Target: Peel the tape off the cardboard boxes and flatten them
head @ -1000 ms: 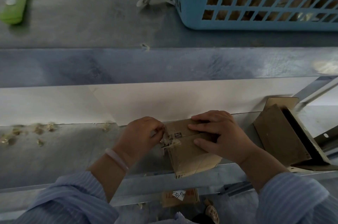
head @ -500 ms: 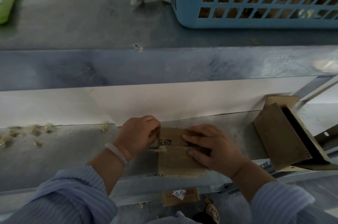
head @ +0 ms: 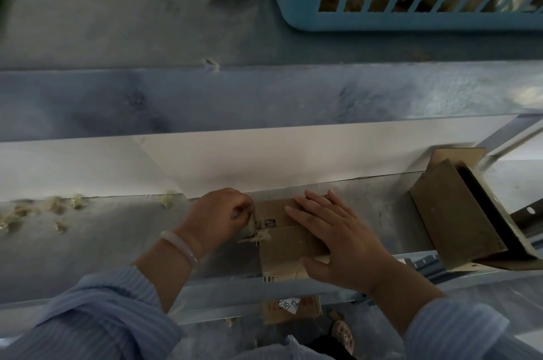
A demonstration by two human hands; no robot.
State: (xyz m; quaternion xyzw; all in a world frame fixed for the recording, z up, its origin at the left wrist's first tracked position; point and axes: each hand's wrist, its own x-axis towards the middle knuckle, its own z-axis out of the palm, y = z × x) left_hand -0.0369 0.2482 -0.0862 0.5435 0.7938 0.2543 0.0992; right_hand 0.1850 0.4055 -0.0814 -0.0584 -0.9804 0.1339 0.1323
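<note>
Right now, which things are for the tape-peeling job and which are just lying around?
For the job:
- left hand, pinching the tape
- right hand, pressing flat on the cardboard box
- second cardboard box, at the right, untouched

Just lying about:
- blue basket on the upper shelf
- crumpled scraps on the lower shelf
- labelled box underneath

Small brown cardboard box [head: 282, 237] flattened on shelf edge, tape [head: 252, 231] lifting.
</note>
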